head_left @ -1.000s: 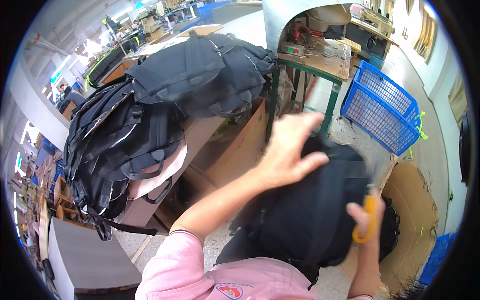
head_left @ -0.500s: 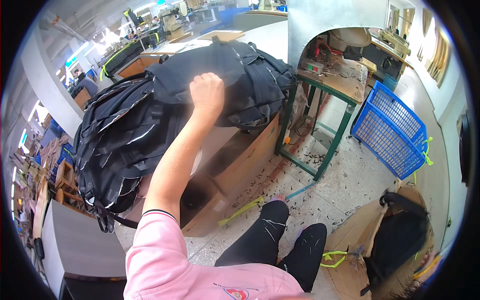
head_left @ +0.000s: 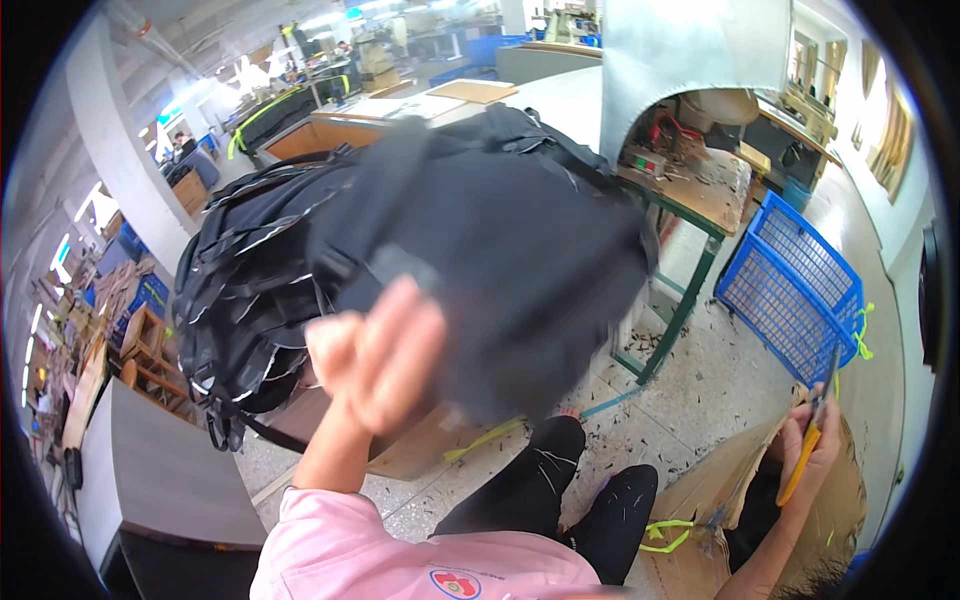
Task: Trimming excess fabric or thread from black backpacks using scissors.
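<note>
A large black backpack (head_left: 540, 250), blurred by motion, is raised off a pile of similar black bags (head_left: 255, 290). Against its near left side is my left hand (head_left: 375, 360), its fingers smeared but seemingly closed on the fabric or a strap. Off to the right, my right hand (head_left: 815, 450) grips a pair of scissors with orange handles (head_left: 800, 465), the dark blades pointing up. That hand is above a torn-open cardboard box (head_left: 690, 500), where some black fabric (head_left: 750, 510) shows inside.
A green-legged stand (head_left: 685, 300) with a littered wooden top is beyond the pile. A blue plastic crate (head_left: 790, 290) leans to the right. Dark scraps lie over the floor (head_left: 640, 420). At left is a grey cabinet (head_left: 170, 440); a pillar (head_left: 120, 140) rises behind.
My left hand has come nearer, and the backpack has lifted and swung toward me. My right hand with the scissors has come up into view. The black bag over the box has dropped lower.
</note>
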`<state>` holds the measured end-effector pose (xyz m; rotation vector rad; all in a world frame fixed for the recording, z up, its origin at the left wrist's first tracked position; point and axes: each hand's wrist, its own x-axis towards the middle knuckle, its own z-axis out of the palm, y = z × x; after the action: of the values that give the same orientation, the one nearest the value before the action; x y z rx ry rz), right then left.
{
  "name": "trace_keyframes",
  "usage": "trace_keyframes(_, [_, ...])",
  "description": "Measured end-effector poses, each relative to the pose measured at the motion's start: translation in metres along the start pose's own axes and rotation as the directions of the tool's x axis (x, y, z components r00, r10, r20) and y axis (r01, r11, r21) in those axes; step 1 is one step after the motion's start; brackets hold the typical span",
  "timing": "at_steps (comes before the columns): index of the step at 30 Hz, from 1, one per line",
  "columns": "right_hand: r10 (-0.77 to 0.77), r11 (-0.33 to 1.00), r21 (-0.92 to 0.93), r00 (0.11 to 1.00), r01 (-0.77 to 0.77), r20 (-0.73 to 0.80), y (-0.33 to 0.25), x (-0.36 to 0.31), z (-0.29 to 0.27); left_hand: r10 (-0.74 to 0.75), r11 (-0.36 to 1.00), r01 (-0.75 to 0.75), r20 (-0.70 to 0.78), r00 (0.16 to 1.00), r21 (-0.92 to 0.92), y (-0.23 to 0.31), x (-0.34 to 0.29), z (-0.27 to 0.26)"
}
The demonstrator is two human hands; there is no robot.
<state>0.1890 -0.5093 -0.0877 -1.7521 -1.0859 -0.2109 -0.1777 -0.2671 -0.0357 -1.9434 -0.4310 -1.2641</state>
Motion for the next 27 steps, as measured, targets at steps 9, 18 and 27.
trace_keyframes(9, [-0.283, 0.935, 0.275, 0.937, 0.222, 0.204, -0.05, 0.06, 0.067, 0.04, 0.516, -0.127, -0.124, 0.991, -0.847, 0.073, -0.002, 0.021])
trace_keyframes(18, [0.051, 0.309, 0.751, 0.799, -0.584, 0.6, 0.062, 0.036, 0.133, -0.263, -0.638, -0.02, 0.193, 0.945, -0.77, 0.12, 0.029, 0.035])
trace_keyframes(27, [0.353, 0.775, 0.359, 0.828, -0.52, 0.436, 0.03, -0.047, 0.047, -0.022, -0.558, 0.463, 0.57, 0.821, -0.688, 0.064, -0.051, 0.101])
